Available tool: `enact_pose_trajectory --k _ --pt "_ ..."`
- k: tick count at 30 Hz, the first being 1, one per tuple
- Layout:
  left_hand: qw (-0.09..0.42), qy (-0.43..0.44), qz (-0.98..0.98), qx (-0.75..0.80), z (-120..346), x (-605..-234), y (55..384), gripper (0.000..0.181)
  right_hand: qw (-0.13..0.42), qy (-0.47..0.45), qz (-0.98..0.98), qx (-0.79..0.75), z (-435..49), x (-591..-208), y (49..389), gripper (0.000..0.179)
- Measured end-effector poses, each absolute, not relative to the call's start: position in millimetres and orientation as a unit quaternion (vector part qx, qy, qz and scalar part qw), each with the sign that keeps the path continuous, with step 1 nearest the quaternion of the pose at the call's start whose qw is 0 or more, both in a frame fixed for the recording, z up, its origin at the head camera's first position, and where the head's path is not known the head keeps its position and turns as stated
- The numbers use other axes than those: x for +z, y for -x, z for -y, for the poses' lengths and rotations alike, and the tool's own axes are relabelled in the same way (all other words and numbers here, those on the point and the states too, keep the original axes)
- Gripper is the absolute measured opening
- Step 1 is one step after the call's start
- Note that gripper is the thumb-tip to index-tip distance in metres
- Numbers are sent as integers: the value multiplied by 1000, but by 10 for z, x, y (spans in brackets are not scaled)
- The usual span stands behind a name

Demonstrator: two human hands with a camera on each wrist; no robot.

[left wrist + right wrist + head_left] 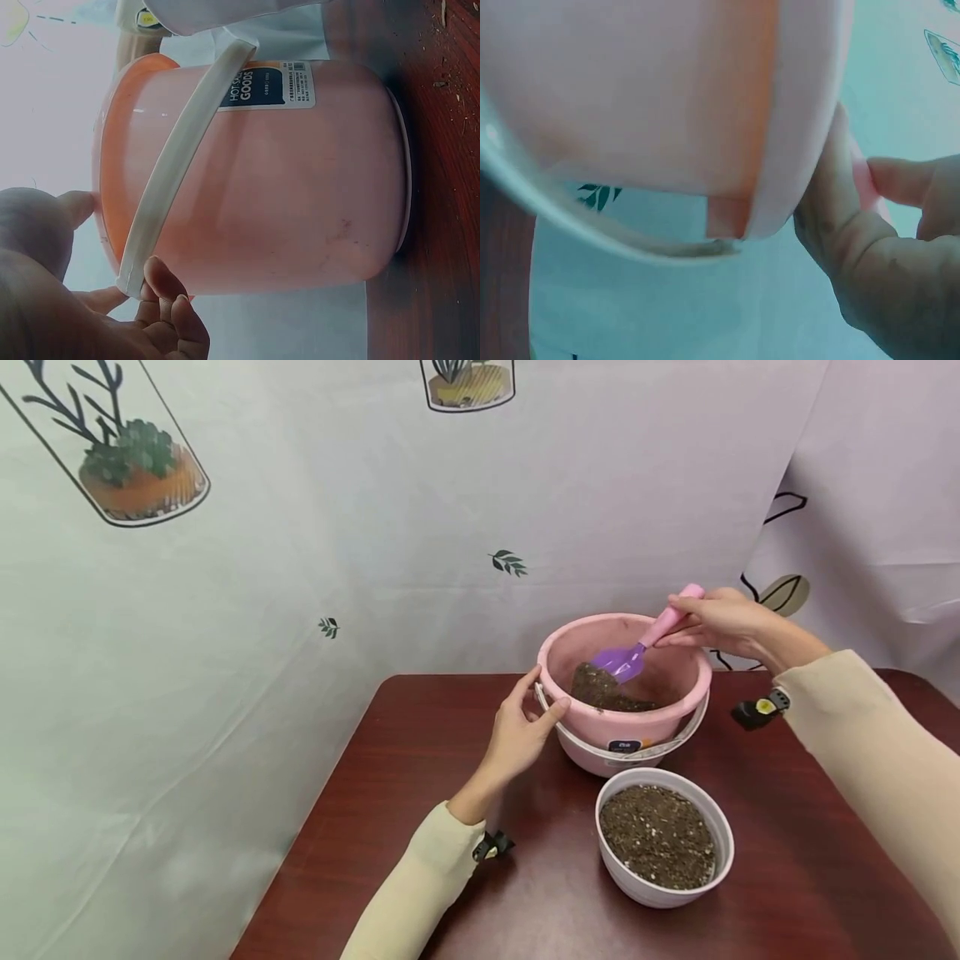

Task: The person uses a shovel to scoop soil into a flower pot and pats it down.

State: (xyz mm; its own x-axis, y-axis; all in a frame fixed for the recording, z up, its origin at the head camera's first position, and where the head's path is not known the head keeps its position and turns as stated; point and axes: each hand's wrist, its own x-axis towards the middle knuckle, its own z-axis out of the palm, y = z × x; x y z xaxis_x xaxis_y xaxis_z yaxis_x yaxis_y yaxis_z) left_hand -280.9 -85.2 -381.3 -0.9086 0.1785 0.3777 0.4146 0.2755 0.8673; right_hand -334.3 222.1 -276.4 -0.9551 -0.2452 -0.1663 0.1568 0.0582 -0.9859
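My right hand (722, 620) grips the pink handle of a small trowel (618, 662) with a purple translucent blade. The blade reaches down into a pink bucket (626, 720), against dark soil (600, 687) lying inside. At the bucket's left side my left hand (517, 731) holds the rim near the handle joint, its fingers bent there in the left wrist view. A white bail handle (176, 165) hangs down across the bucket's front. In the right wrist view the trowel is mostly hidden behind my right fingers (836, 176). Nearer me stands a white pot (609, 858) filled with soil.
Both bucket and pot stand on a reddish-brown table (420, 752). Close behind it hangs a pale curtain (360, 510) printed with plants. Small soil crumbs (442, 82) lie on the tabletop. Black straps with small devices sit at both cuffs.
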Motion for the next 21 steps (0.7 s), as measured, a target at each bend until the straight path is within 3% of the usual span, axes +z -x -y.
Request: enact_pose_trajectory --k 8,13,21 --pt "108 187 797 -565 864 -3809 2813 63 92 40 -659 -745 -2405 -2850 3119 36" --pt "109 188 803 -555 859 -3826 2779 72 90 87 -621 -774 -2456 -2868 2965 38" --pt "141 146 806 -556 807 -3757 2343 93 108 169 -603 -772 -2593 -2898 2614 44"
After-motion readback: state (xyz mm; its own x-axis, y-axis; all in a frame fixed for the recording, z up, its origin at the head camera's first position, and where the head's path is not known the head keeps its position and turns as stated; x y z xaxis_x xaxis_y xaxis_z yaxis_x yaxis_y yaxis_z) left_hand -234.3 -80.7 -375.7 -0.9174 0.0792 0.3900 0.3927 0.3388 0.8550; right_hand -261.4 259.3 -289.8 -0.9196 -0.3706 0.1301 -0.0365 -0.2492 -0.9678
